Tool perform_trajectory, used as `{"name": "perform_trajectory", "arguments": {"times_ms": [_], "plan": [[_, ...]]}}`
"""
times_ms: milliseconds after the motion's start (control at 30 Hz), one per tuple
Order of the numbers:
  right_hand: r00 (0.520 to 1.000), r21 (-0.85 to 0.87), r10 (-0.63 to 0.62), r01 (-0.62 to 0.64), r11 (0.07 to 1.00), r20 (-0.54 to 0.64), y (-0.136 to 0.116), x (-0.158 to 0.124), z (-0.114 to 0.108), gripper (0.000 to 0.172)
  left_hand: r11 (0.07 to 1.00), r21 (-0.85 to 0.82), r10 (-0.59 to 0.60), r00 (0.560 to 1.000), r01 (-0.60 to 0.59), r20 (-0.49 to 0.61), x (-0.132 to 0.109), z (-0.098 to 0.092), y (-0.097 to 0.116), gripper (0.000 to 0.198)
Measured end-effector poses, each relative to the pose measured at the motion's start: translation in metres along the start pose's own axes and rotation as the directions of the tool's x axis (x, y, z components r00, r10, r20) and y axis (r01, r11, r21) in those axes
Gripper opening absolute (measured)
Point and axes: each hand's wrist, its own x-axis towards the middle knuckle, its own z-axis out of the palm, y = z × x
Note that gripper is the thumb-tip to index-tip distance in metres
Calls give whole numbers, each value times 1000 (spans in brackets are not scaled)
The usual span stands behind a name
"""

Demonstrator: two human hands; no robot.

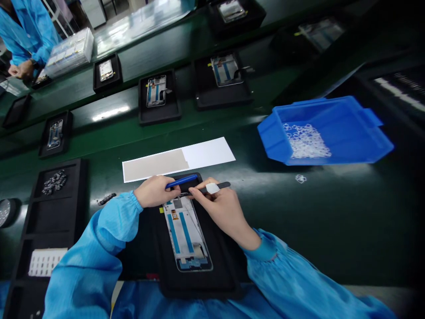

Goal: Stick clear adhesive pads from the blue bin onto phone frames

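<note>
An opened phone body (186, 230), with blue strips and a yellow tab, lies face up in a black tray (215, 283) in front of me. My left hand (155, 191) is at its top left edge, closed round a blue pen-shaped tool (182, 180). Across from it, my right hand (223, 204) grips dark tweezers (224, 184) with a white wrap on them. The tweezers' tips point at the phone's top end. Whether they pinch anything is too small to make out.
Behind the tray lies a white sheet (212, 153) with a beige part. A blue bin (345, 133) of small white pieces stands right; a few pieces (300, 178) lie before it. Left is a black compartment tray (75, 199). More phone trays (159, 115) stand beyond; a co-worker (33, 31) is far left.
</note>
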Motion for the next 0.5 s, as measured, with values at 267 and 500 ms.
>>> {"name": "perform_trajectory", "arguments": {"times_ms": [267,500], "plan": [[995,-60,-97,95,994,-32,2,-1,-1,28,983,169,-62,998,67,-31,-2,4,11,15],[984,-35,-180,180,983,-15,6,-4,-1,24,965,238,-116,993,112,1,-4,3,18,18]]}}
